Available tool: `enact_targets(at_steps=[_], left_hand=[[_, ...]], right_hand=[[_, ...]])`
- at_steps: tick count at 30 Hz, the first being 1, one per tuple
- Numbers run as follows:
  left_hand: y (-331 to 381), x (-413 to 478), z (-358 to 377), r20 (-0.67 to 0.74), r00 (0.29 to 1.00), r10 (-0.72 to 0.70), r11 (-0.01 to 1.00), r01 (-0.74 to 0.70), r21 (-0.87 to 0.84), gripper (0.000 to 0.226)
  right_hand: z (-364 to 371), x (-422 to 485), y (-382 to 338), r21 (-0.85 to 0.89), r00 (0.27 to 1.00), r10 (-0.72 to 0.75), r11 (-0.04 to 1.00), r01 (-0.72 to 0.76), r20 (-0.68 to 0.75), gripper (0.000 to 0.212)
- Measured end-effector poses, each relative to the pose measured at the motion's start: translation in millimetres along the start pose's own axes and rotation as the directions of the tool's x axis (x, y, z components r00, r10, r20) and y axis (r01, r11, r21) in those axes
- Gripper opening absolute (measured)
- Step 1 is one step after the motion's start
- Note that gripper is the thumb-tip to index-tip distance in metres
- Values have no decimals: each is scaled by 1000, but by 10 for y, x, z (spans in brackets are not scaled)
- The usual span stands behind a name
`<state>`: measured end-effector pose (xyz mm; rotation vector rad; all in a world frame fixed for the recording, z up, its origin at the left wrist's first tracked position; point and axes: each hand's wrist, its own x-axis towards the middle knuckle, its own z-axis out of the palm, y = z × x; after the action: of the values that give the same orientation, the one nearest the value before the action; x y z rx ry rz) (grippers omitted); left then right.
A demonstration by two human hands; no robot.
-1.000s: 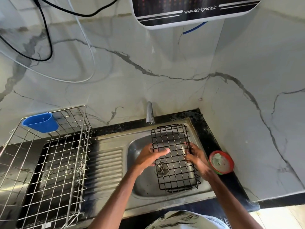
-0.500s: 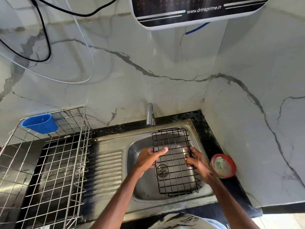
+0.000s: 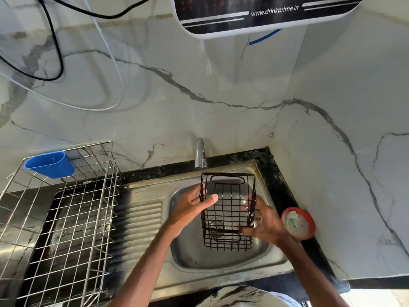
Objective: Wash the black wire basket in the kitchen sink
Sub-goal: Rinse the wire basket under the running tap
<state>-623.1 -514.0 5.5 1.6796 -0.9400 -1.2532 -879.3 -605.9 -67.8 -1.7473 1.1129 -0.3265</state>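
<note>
basket (image 3: 228, 214): hanging over sink (image 3: 194, 259)
L hand (image 3: 190, 207): gripping basket's left wall, thumb inside
R hand (image 3: 266, 224): clasping right wall

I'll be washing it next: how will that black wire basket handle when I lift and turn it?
Probably stiff: the black wire basket looks square and unbent though gripped only at its sides by the left hand and right hand. It is likely light, being open wire, held tilted over the sink. Its thin wires may slip when wet.
</note>
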Motion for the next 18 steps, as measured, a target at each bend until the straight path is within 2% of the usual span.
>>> enact_targets(at_steps=[2,4,6,9,11,14,16,18], left_hand=[[-16,-32,-59,62,997,-49,991,56,-119,111],[-24,-54,-114,108,984,-143,962,164,-218,105],[-43,-41,-144,150,965,-214,929,248,-274,110],[-42,-13,-213,238,940,-247,889,317,-330,117],[-48,-5,-253,280,927,-250,877,340,-341,104],[-35,1,-274,262,936,-235,907,308,-287,72],[-10,16,-287,209,947,-242,912,296,-283,50],[-13,48,-280,173,945,-277,900,318,-298,42]], right_hand=[[-21,5,35,-1,1000,-26,1000,26,-8,120],[-28,6,40,-19,999,-41,999,40,-18,122],[-39,-3,7,-59,999,-28,998,25,-42,125],[-61,-8,-28,-116,997,-30,993,22,-70,129],[-60,-35,-48,-135,997,-27,991,16,-76,130],[-58,-51,-123,-182,998,-23,983,11,-62,129],[-32,-49,-199,-312,999,-36,950,28,-19,127],[47,-47,-258,-447,997,-75,892,67,0,117]])
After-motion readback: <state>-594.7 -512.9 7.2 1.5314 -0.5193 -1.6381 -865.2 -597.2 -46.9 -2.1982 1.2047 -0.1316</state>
